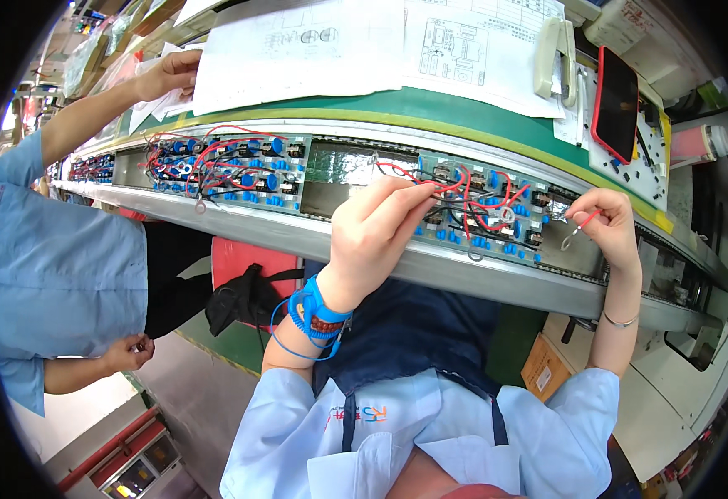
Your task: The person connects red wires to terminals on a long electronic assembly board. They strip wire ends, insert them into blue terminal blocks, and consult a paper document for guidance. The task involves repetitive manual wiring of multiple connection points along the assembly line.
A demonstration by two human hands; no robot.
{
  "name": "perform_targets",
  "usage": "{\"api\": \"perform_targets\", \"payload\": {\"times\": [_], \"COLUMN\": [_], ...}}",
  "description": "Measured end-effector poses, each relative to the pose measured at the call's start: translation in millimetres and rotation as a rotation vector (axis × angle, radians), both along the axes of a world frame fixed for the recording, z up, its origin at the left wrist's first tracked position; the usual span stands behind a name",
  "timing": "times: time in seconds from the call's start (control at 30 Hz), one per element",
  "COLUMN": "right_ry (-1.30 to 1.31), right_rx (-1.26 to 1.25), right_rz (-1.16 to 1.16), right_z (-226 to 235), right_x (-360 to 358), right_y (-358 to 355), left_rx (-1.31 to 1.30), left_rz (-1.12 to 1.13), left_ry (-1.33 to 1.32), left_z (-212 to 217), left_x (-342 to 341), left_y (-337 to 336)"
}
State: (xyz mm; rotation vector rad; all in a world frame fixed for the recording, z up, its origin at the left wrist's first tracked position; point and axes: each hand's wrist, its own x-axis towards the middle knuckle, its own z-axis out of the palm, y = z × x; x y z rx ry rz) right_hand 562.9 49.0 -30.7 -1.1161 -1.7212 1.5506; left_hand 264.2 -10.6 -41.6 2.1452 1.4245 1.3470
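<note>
A green circuit board (439, 233) with blue and black components and loose red and black wires lies on the conveyor track before me. My left hand (381, 229) is over its left end, thumb and fingers closed on a red wire (399, 169). Beyond the board's right end, my right hand (609, 224) is raised and pinches a short red lead (589, 219) with a metal ring terminal (566, 243) hanging from it. Whether this lead joins the board's wires cannot be made out. A blue coiled wrist strap (314, 309) circles my left wrist.
Another wired circuit board (239, 179) sits further left on the conveyor (322, 237). Drawing sheets (297, 62) cover the green bench beyond it. A red-edged phone (614, 104) and a white handset-shaped item (551, 62) lie at the far right. At left, a co-worker's hand (168, 75) touches papers.
</note>
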Motion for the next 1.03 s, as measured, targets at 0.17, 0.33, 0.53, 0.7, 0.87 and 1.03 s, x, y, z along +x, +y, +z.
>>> {"api": "perform_targets", "payload": {"times": [0.17,0.33,0.53,0.7,0.87,1.03], "right_ry": [0.048,0.048,0.102,0.159,0.148,0.157], "right_rx": [-0.027,0.000,0.009,-0.040,-0.055,-0.022], "right_rz": [0.012,0.002,-0.016,0.049,0.025,0.028], "right_z": [-1,0,-5,-13,-7,-11], "right_x": [0,-1,2,-3,6,4], "right_y": [0,-3,-3,7,5,0], "left_rx": [-0.100,-0.069,-0.117,-0.143,-0.087,-0.193], "left_rz": [0.039,0.229,0.247,0.207,0.127,0.078], "left_ry": [-0.087,-0.082,0.039,0.006,0.085,0.100], "left_z": [5,4,-5,0,11,2], "left_x": [3,-21,-25,-26,-25,-36], "left_y": [-7,-16,-13,-7,-2,-8]}}
